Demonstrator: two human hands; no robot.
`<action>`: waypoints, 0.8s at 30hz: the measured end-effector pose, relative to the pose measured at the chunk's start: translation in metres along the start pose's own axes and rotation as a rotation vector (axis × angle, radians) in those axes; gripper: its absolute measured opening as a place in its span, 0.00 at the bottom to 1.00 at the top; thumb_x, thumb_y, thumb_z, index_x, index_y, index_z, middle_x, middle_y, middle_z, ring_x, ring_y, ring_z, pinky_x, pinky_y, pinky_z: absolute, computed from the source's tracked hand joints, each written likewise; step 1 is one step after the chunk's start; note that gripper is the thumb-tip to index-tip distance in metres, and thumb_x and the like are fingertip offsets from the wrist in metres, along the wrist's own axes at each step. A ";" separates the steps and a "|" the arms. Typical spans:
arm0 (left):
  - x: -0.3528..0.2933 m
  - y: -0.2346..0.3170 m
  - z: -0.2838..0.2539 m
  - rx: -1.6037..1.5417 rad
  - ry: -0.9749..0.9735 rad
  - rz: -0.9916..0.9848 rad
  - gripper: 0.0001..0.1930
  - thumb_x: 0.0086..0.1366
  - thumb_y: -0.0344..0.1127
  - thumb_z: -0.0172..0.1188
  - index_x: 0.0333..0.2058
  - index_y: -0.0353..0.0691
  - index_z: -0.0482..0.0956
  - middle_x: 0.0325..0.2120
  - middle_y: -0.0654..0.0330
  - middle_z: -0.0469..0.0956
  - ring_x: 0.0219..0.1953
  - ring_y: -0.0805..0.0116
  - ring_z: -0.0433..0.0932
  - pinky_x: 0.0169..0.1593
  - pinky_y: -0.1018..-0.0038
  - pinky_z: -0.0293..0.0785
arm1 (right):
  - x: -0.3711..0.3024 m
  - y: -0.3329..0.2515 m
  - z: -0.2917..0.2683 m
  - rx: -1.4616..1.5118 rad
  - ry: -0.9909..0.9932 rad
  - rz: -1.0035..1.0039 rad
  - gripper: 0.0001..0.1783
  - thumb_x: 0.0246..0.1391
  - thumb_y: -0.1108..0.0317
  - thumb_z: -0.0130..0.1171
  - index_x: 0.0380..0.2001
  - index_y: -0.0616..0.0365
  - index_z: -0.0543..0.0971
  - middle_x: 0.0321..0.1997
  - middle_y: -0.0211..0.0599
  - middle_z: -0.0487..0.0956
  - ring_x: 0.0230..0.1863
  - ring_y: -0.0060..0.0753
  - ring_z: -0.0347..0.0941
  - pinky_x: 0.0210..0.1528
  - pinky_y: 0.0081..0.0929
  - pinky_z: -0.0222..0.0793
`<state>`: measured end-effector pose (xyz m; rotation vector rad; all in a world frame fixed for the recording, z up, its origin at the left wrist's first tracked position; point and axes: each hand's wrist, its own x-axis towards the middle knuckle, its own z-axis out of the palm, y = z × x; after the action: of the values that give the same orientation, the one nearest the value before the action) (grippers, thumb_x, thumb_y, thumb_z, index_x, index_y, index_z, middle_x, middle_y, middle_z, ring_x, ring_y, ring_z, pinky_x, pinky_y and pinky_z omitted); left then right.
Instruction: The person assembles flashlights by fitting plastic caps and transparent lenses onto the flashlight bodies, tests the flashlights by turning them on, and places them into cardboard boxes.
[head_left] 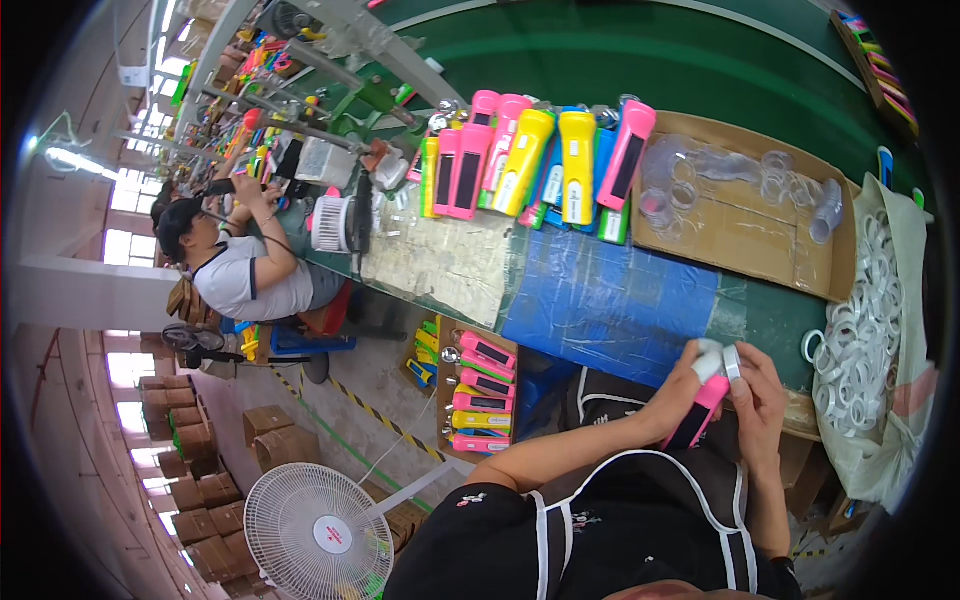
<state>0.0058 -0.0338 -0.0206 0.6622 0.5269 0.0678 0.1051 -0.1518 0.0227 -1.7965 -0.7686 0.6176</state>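
A pink flashlight (710,397) with a black panel along its handle is gripped in my left hand (672,402), close to my body at the table's near edge. White coverings (708,362) show on the fingers of that hand. Beside the flashlight's upper end, my right hand (758,398) pinches a whitish ring (731,361) between thumb and fingers. Whether the ring touches the flashlight I cannot tell. To the right, a pale sack (908,380) holds many similar white rings (862,335).
Pink, yellow, blue and green flashlights (522,160) stand grouped across the table. A cardboard tray (740,235) holds clear plastic rings and discs. Below left are a box of flashlights (483,405) and a white fan (320,530). A co-worker (250,270) sits farther along the bench.
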 end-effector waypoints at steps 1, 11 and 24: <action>-0.002 0.007 0.002 -0.021 0.007 -0.015 0.21 0.71 0.41 0.47 0.59 0.44 0.58 0.36 0.56 0.73 0.26 0.69 0.76 0.30 0.74 0.74 | 0.003 0.002 -0.003 0.030 -0.039 0.030 0.13 0.60 0.68 0.57 0.39 0.69 0.80 0.57 0.48 0.73 0.51 0.38 0.73 0.54 0.30 0.67; 0.000 0.034 -0.019 0.700 -0.207 0.019 0.25 0.53 0.35 0.72 0.46 0.38 0.69 0.39 0.62 0.74 0.42 0.75 0.72 0.47 0.75 0.70 | 0.035 -0.004 -0.023 0.455 -0.298 0.394 0.11 0.49 0.71 0.70 0.29 0.64 0.78 0.49 0.43 0.79 0.45 0.26 0.77 0.50 0.26 0.72; 0.001 0.032 -0.009 0.922 -0.156 0.129 0.21 0.51 0.32 0.70 0.43 0.37 0.72 0.31 0.59 0.77 0.35 0.74 0.74 0.42 0.72 0.73 | 0.019 0.028 -0.030 0.596 -0.328 0.379 0.09 0.56 0.71 0.65 0.29 0.63 0.77 0.55 0.48 0.77 0.48 0.25 0.74 0.51 0.25 0.71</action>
<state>0.0051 -0.0032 -0.0077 1.5879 0.3450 -0.1161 0.1456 -0.1630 0.0048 -1.2986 -0.3858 1.2685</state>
